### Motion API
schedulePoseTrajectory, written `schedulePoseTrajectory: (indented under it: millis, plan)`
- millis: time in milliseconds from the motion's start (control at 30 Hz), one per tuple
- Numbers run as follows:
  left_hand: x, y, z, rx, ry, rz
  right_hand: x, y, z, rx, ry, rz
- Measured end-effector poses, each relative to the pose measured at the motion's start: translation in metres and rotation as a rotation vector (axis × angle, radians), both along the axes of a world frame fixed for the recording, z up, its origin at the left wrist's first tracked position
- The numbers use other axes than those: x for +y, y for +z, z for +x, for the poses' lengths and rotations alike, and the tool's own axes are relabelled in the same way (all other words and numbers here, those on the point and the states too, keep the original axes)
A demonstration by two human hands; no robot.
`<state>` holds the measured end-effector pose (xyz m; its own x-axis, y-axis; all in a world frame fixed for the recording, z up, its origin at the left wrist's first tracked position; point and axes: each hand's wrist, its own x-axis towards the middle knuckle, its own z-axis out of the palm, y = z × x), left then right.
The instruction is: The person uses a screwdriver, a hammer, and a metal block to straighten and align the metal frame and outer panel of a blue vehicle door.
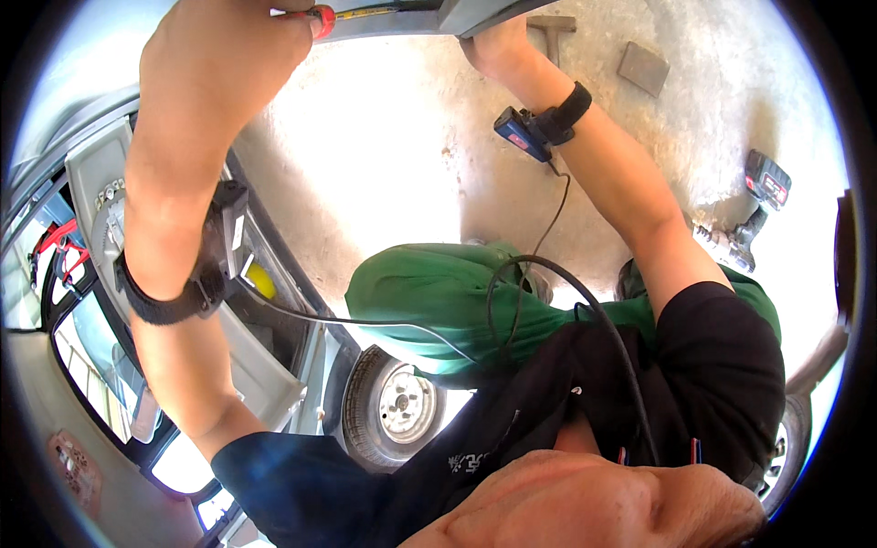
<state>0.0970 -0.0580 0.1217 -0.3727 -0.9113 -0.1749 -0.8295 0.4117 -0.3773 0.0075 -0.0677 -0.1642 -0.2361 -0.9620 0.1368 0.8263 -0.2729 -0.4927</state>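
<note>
Your left hand point(224, 59) is wrapped around a slim red-and-yellow tool point(323, 20), up by the edge of that grey panel point(384, 25). Your right hand point(498, 47) is at the panel too, fingers hidden, so can't tell if it's gripping; cordless drill point(756, 205)'s on the floor point(713, 119) off to your right.
</note>
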Motion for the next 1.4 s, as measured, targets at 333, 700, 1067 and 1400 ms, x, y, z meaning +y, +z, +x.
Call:
schedulePoseTrajectory:
  millis: [333, 700, 1067, 1400]
  plan:
    - [-0.042, -0.006, 0.042, 0.141, -0.390, 0.024, -0.001, 0.005, 0.006, -0.001, 0.003, -0.005]
    - [0.038, -0.042, 0.035, 0.228, -0.044, -0.223, -0.003, -0.005, -0.011, 0.019, -0.053, 0.038]
    - [0.017, -0.014, 0.030, 0.212, 0.012, -0.060, -0.005, 0.004, -0.001, -0.024, 0.011, 0.052]
    - [-0.005, -0.010, 0.022, 0.106, -0.156, -0.032, 0.002, 0.005, 0.002, -0.005, 0.003, 0.044]
